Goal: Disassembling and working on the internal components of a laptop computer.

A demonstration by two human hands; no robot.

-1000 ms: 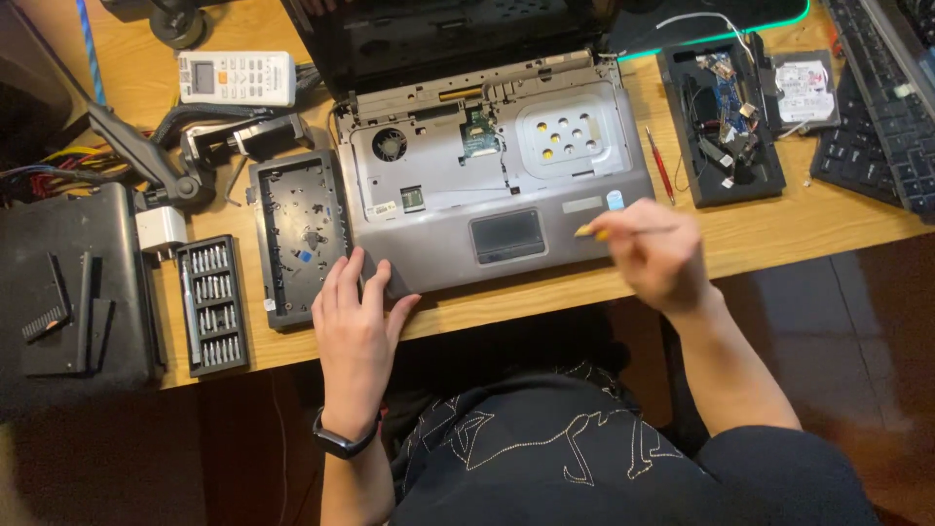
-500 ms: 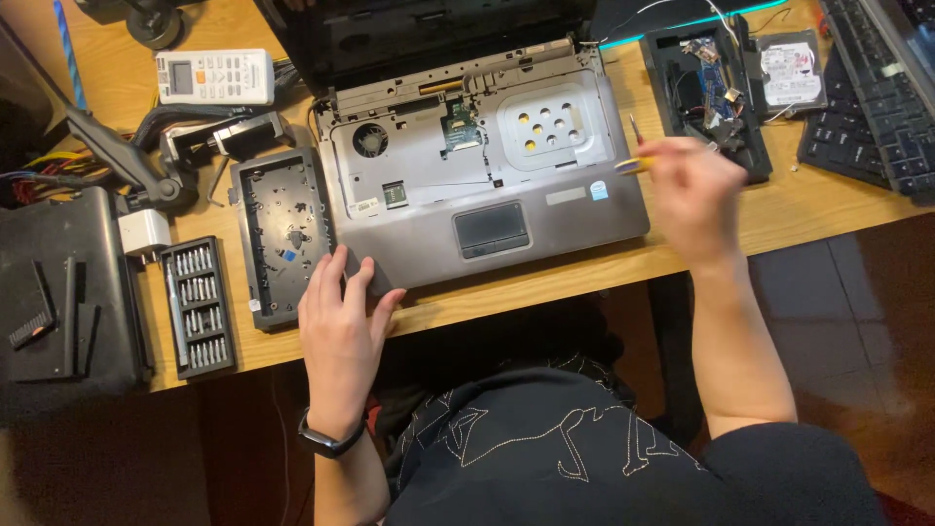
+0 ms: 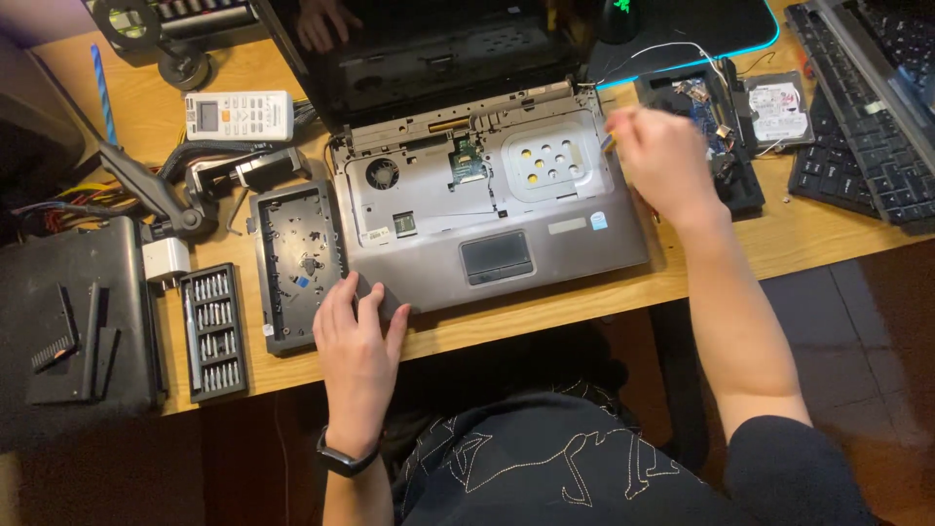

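Cluttered wooden desk (image 3: 682,278), dark floor beneath.
The laptop (image 3: 487,209) lies centre; the left hand (image 3: 355,341) rests flat and released on its 7 o'clock corner, the right hand (image 3: 662,161) at 3 o'clock pinches a blurred tool (image 3: 609,142).

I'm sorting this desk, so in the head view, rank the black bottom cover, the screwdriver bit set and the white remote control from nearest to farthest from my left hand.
From the left hand, resting on the laptop's front left corner:
1. Black bottom cover, just left of the hand, its edge about touching.
2. Screwdriver bit set, farther left, beyond the cover.
3. White remote control, far back on the desk, upper left.
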